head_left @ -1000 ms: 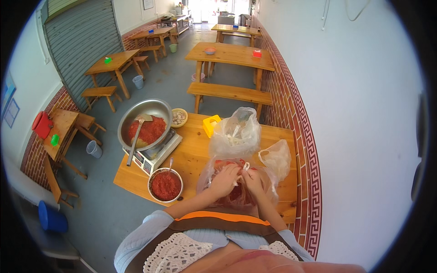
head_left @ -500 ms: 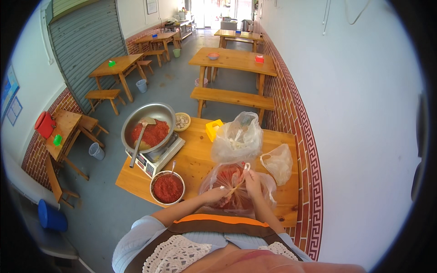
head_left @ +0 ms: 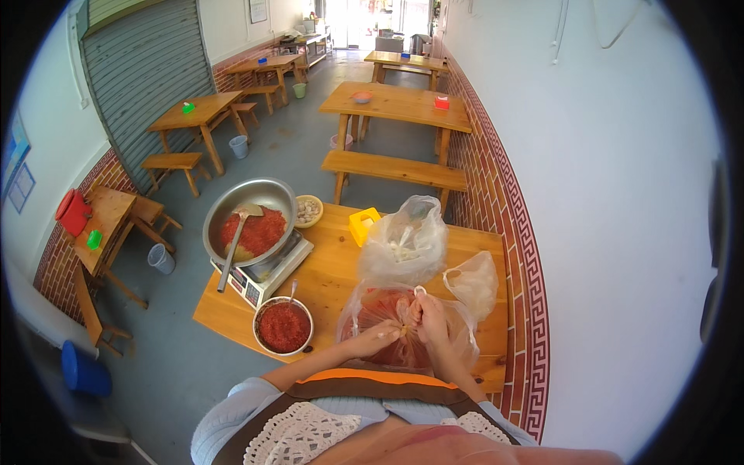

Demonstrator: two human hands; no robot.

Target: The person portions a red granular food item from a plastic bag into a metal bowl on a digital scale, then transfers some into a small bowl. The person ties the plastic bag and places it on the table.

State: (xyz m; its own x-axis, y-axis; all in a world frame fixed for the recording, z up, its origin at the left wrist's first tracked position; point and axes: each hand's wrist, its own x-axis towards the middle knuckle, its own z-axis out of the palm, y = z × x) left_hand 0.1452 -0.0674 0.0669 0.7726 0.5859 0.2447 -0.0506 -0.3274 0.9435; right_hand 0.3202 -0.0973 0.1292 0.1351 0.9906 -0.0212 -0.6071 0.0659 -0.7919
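On the wooden table (head_left: 333, 248) before me lies a clear plastic bag (head_left: 381, 306) with red contents, its mouth gathered into a bunch. My right hand (head_left: 428, 319) is closed round the gathered neck, a white twisted end poking out above the fingers. At the base of the gather, my left hand (head_left: 378, 339) pinches the plastic beside a thin yellowish band, partly hidden by the fingers. Left of the bag stands a white bowl (head_left: 308, 341) of dark red chili paste with a spoon in it. Beyond the red bag sits another clear bag (head_left: 403, 240) with whitish contents.
A steel basin (head_left: 267, 195) with red mash and a spatula (head_left: 235, 246) rests on a scale (head_left: 252, 291). Beside it are a yellow bowl (head_left: 320, 215) of pale pieces and a yellow box (head_left: 362, 225). A small plastic bag (head_left: 474, 285) lies near the brick-patterned right wall (head_left: 484, 182).
My right hand has shifted slightly down and closed more tightly round the bag's neck. My left fingers have come closer to the right hand, and the band is now mostly covered.
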